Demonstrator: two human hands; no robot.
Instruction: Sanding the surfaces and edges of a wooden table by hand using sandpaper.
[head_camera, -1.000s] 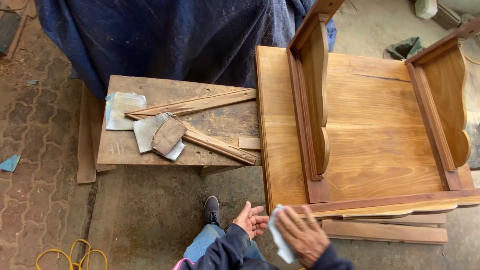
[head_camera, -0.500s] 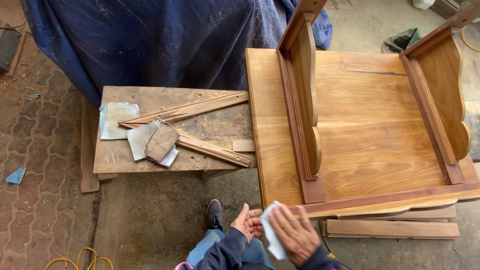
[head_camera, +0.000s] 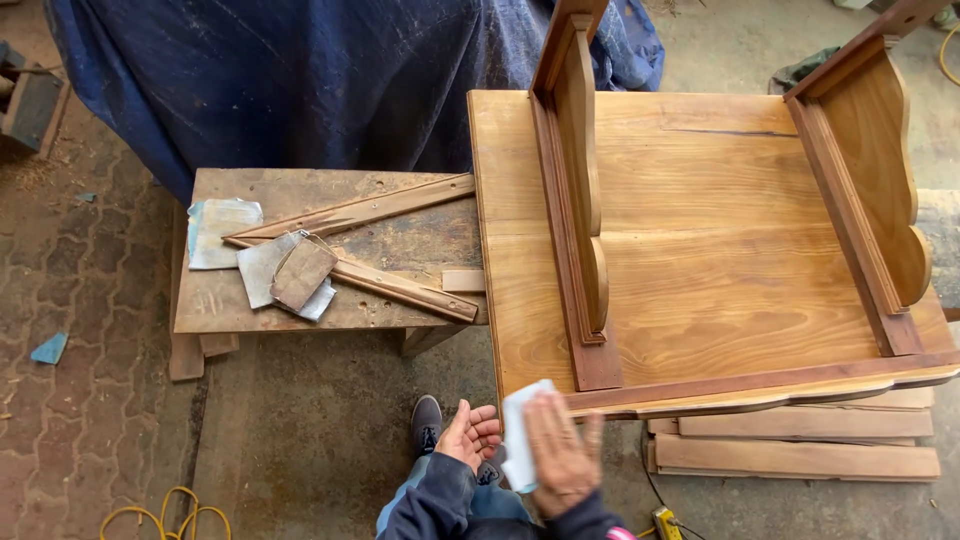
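1. Landmark: wooden cabinet piece (head_camera: 700, 260), lying flat with two scalloped side panels standing up off it. Everything below is placed relative to it.
2. Right hand (head_camera: 560, 455) is at the cabinet's near left corner, fingers flat and close together, pressing a pale folded sheet (head_camera: 520, 435), probably sandpaper or cloth, by the front moulded edge (head_camera: 760, 392).
3. Left hand (head_camera: 468, 437) is just left of that corner, palm up, fingers loosely curled, holding nothing and touching the sheet's edge at most.
4. To do this step well, judging by the pose: keep the sheet flat under the palm, stroke along the moulding's grain, use even pressure, and brace the free hand on the cabinet so it does not shift.
5. Left of the cabinet is a low workbench (head_camera: 300, 300) with worn abrasive sheets (head_camera: 285, 270) and loose moulding strips (head_camera: 400, 290) on it.
6. Spare boards (head_camera: 800, 455) are stacked under the cabinet's near edge.
7. Hard to make out: the sheet's material and whether it actually contacts the wood, since the hand covers most of it. The right hand is motion-blurred.
8. The cabinet's right end and the tops of its panels are cut off by the frame. Whatever sits under the blue tarp (head_camera: 300, 80) behind the cabinet is hidden.
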